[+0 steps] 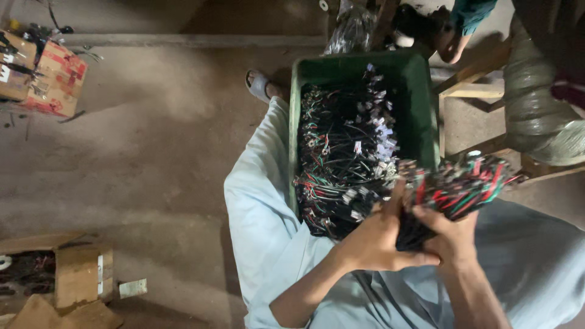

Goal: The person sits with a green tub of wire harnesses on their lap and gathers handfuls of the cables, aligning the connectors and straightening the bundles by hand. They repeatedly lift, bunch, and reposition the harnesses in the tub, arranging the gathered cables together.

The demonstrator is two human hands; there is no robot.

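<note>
Both hands hold one fat bunch of wires (pixel 454 189) over the lap, right of the green crate (pixel 426 103). The left hand (pixel 375 237) and right hand (pixel 448 234) are squeezed around its black end. It looks bendy, light and tangly, so the tied middle seems best to grab.

Dusty grey-brown concrete floor (pixel 152 152), dim light. Torn red-and-tan cardboard box (pixel 52 76) far left, open brown cardboard box (pixel 76 277) at lower left. Pale wooden stool frame (pixel 472 91) on right, beside grey ribbed duct hose (pixel 536 109).
</note>
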